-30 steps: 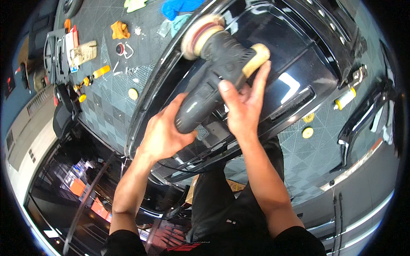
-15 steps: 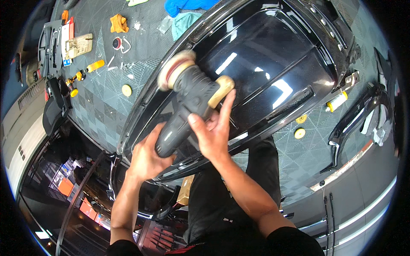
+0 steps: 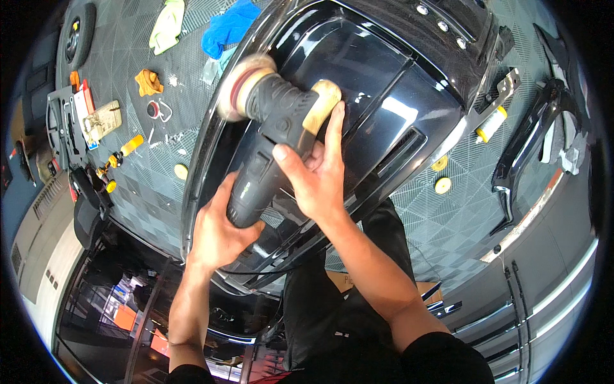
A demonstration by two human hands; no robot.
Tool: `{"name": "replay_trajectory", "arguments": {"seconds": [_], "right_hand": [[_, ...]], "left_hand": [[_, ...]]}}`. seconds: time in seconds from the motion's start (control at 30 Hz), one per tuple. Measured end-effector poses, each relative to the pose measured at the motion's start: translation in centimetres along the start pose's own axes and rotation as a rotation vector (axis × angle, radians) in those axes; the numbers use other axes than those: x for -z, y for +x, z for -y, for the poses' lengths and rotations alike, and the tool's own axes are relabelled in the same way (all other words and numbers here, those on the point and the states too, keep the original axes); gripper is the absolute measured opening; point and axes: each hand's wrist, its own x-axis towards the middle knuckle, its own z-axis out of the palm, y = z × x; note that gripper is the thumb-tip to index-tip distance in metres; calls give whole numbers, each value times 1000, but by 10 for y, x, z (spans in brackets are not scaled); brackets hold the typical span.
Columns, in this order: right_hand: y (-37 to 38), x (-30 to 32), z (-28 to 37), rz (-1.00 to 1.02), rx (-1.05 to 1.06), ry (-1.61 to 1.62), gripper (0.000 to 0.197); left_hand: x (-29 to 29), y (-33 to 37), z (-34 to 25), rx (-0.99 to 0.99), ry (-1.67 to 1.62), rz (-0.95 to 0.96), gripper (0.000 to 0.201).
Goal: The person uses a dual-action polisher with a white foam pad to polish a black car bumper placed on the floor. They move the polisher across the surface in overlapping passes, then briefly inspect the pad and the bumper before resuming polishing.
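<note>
A dark grey power polisher (image 3: 256,176) lies slantwise over a glossy black car body panel (image 3: 358,64). Its round pad (image 3: 244,86), blurred by motion, is tipped on edge at the panel's left rim. My left hand (image 3: 220,233) is wrapped round the rear end of the body, thumb on the near side. Higher up, my right hand (image 3: 316,176) grips the tool near its tan front handle (image 3: 323,105). The right thumb rests on the body and the index finger stretches along the handle; the other fingers are partly hidden.
Yellow foam pads (image 3: 442,185) and a yellow-capped bottle (image 3: 491,125) are on the patterned floor to the right, beside black trim parts (image 3: 531,141). At left are a yellow-black cordless tool (image 3: 115,160), an orange cloth (image 3: 149,83) and a blue cloth (image 3: 227,29).
The view has shifted, so the panel and floor items appear displaced and turned. The polisher sits slightly farther left and up in the picture, both hands still on it; its pad stays blurred.
</note>
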Motion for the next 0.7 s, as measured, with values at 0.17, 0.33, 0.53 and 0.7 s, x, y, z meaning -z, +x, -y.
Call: {"name": "replay_trajectory", "arguments": {"seconds": [0.17, 0.33, 0.53, 0.7], "right_hand": [[39, 16, 21, -40, 44, -1, 119], [61, 24, 37, -37, 76, -15, 119], [74, 26, 42, -94, 132, 62, 122], [75, 22, 43, -95, 145, 89, 123]], "left_hand": [[3, 36, -45, -27, 30, 24, 94], [6, 57, -73, 7, 69, 42, 97], [8, 74, -82, -47, 71, 59, 98], [12, 79, -81, -101, 102, 48, 98]]}}
